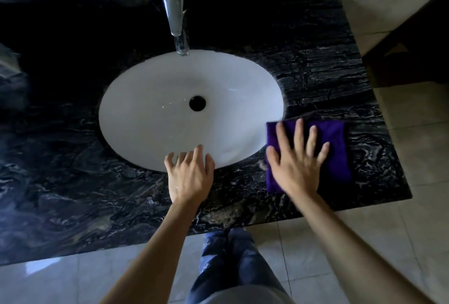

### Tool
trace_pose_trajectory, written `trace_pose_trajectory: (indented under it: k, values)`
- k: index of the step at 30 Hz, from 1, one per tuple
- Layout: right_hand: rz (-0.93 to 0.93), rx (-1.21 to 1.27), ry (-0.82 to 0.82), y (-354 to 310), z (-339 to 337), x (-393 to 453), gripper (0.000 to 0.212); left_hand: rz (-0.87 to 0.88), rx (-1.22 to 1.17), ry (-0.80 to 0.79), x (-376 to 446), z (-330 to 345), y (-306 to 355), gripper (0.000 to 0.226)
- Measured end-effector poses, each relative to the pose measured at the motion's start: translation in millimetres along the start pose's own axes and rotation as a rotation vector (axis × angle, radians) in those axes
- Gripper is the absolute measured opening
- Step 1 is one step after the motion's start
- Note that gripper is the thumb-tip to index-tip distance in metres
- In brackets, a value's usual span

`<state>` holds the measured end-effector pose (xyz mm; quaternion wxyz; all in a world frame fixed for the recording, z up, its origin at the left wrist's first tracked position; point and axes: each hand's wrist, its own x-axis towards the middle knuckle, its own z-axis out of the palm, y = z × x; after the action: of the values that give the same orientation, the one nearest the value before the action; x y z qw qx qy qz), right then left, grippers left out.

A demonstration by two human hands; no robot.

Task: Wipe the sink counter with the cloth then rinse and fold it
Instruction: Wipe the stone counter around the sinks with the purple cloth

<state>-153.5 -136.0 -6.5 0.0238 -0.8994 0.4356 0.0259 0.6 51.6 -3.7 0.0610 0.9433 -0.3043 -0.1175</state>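
1. Two hands over a dark marble counter [73, 182]. The right hand [295, 165] lies flat on the purple cloth [335, 148], fingers [299, 133] spread wide and pressing down, gripping nothing.
2. The cloth sits folded near the counter's right edge, just beside the white sink [150, 114] rim, toward the front.
3. The left hand [188, 175] rests at the sink's front rim, fingers loosely open, holding nothing.
4. Handling, as judged: the cloth looks soft, light and limp; it should slide under a flat palm and bunch if pinched. For rinsing under the tap [173, 14], take it by an edge or corner.
5. Writing: no brand, label or lettering can be read anywhere.
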Motion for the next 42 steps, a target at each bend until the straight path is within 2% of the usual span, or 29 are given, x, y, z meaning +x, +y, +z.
trace_pose_trajectory:
  k: [4, 8, 10, 15, 17, 19, 21, 23, 25, 33, 42]
  values:
    - [-0.26, 0.106, 0.023, -69, 4, -87, 0.057, -0.015, -0.235, 0.053, 1, -1, -2, 0.05]
    - [-0.385, 0.134, -0.014, -67, 7, -84, 0.053, 0.002, -0.203, 0.065, -2, -1, -3, 0.052]
    - [-0.364, 0.115, -0.015, -46, 5, -52, 0.054, -0.003, -0.146, 0.047, -1, 0, -5, 0.052]
    - [-0.091, 0.023, -0.017, 27, -1, 52, 0.058, -0.025, -0.076, -0.01, 1, -1, -4, 0.05]
    - [-0.02, 0.021, -0.005, 30, -1, 56, 0.061, -0.034, -0.071, -0.031, 2, -3, -1, 0.047]
    - [0.038, 0.023, 0.035, 6, 2, 26, 0.06, -0.038, -0.057, -0.035, 2, -3, 1, 0.044]
    - [-0.04, 0.048, 0.063, -31, 4, -27, 0.056, -0.03, -0.058, -0.045, 3, -4, 3, 0.042]
    - [-0.198, 0.11, 0.019, -70, 5, -82, 0.058, -0.02, -0.072, -0.031, 2, -4, 3, 0.043]
    - [-0.281, 0.115, -0.036, -94, 7, -109, 0.062, -0.014, -0.087, -0.018, 2, -5, 3, 0.046]
    - [-0.432, 0.108, -0.083, -62, 4, -94, 0.057, -0.004, -0.105, -0.016, 1, -5, 2, 0.045]
    - [-0.452, 0.077, -0.046, -48, 5, -73, 0.054, -0.021, -0.116, 0.009, 2, -3, -1, 0.041]
